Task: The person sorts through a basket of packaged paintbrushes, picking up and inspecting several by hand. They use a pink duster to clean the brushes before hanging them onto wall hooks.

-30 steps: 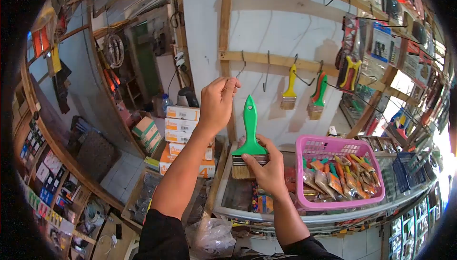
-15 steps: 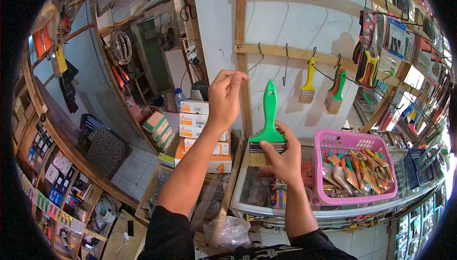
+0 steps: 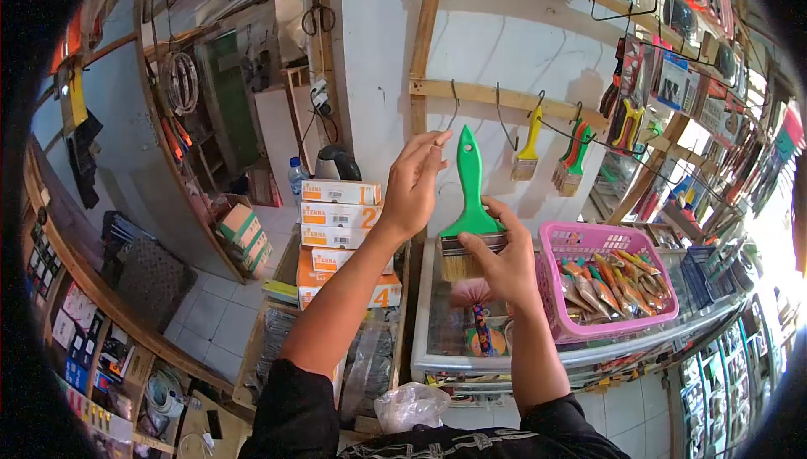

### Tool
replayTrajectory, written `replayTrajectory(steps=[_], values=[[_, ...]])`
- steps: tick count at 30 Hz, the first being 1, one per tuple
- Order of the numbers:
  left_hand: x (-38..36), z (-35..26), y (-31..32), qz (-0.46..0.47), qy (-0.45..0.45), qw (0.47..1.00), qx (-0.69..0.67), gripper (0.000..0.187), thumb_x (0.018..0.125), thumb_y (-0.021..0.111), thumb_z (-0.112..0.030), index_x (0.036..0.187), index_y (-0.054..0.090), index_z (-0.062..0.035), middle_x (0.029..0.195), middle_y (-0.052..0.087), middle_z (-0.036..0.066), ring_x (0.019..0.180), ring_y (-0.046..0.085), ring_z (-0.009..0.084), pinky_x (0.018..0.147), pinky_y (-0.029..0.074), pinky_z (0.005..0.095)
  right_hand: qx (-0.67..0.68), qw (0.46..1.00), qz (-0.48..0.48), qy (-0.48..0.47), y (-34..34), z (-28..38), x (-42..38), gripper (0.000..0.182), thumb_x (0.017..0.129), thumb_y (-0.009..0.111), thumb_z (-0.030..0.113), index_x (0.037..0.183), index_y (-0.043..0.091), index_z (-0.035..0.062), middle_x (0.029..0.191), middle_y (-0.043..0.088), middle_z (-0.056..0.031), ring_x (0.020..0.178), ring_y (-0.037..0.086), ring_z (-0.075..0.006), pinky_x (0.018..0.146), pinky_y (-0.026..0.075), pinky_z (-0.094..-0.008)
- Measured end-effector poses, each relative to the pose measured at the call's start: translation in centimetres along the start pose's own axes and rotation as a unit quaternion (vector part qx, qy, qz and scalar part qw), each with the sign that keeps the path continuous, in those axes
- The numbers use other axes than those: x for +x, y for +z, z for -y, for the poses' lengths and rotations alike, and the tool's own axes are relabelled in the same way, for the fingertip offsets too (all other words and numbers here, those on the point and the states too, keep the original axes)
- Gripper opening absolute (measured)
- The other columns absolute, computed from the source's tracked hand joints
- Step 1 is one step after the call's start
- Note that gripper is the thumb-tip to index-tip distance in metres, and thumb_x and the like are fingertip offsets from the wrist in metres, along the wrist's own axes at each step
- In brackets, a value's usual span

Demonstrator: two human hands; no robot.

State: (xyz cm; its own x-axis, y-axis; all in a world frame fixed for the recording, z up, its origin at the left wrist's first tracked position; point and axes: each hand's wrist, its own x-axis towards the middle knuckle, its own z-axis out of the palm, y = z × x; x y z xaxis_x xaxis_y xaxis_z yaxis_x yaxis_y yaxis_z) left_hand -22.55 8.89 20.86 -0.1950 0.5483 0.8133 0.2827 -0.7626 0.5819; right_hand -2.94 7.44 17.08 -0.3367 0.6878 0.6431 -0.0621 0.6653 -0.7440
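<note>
Holding hand: right hand (image 3: 508, 264), and its grip was closed firmly on a broad flat paintbrush (image 3: 471, 182) with a green handle and pale bristles, thumb across the lower part.
Brush: up in mid-air it stood, handle up, bristles down, seen over a glass-topped desk (image 3: 458, 364) with a pale rim.
Other hand: left hand (image 3: 410, 188) hung just beside the handle's tip, fingers loosely bent, grip partly open; whether it had hold of anything could not be told.
Basket: pink plastic basket (image 3: 622, 326), on the desk near the right forearm, filled with orange-labelled packets.
Rail: pale wooden rail (image 3: 479, 91), where a yellow-handled paintbrush (image 3: 530, 139) hung from a hook.
Boxes: white-and-orange cardboard boxes (image 3: 336, 215), stacked beyond the left forearm.
</note>
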Motion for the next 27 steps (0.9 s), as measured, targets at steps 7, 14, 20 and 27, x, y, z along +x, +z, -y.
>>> replayTrajectory(steps=[7,14,20,27], values=[[-0.6,0.2,-1.5,0.025,-0.084,0.993,-0.078,0.056,0.116,0.036,-0.042,0.139,0.060,0.0027,0.128,0.069,0.010,0.121,0.063,0.0189,0.108,0.047,0.0376,-0.036,0.999,0.020,-0.001,1.9,1.9,0.8,0.053,0.089,0.080,0.006,0.137,0.061,-0.0015,0.113,0.070,-0.0102,0.103,0.065,-0.0135,0.092,0.054,-0.0322],[-0.8,-0.6,-1.5,0.042,-0.095,0.991,-0.087,0.052,0.116,0.038,-0.041,0.141,0.059,-0.0005,0.122,0.069,0.006,0.115,0.063,0.0144,0.104,0.048,0.0356,-0.048,0.999,0.008,0.003,2.8,1.1,0.7,0.052,0.090,0.080,0.008,0.137,0.061,-0.0023,0.115,0.073,-0.0146,0.096,0.071,-0.0162,0.086,0.056,-0.0321],[-1.1,-1.1,-1.6,0.034,-0.101,0.989,-0.104,0.044,0.114,0.047,-0.028,0.144,0.054,0.0047,0.121,0.068,0.010,0.107,0.065,0.0134,0.097,0.055,0.0342,-0.060,0.998,0.004,0.000,3.0,1.0,0.8,0.052,0.090,0.080,0.012,0.136,0.062,-0.0037,0.118,0.073,-0.0198,0.105,0.071,-0.0270,0.094,0.054,-0.0377],[-0.6,-0.8,-1.5,0.030,-0.132,0.981,-0.141,0.040,0.111,0.054,-0.017,0.144,0.052,0.0049,0.133,0.064,0.014,0.105,0.068,0.0145,0.087,0.060,0.0323,-0.119,0.993,-0.015,-0.023,3.9,2.6,0.3,0.052,0.093,0.075,0.015,0.139,0.060,-0.0029,0.121,0.071,-0.0286,0.116,0.069,-0.0426,0.100,0.051,-0.0450]])
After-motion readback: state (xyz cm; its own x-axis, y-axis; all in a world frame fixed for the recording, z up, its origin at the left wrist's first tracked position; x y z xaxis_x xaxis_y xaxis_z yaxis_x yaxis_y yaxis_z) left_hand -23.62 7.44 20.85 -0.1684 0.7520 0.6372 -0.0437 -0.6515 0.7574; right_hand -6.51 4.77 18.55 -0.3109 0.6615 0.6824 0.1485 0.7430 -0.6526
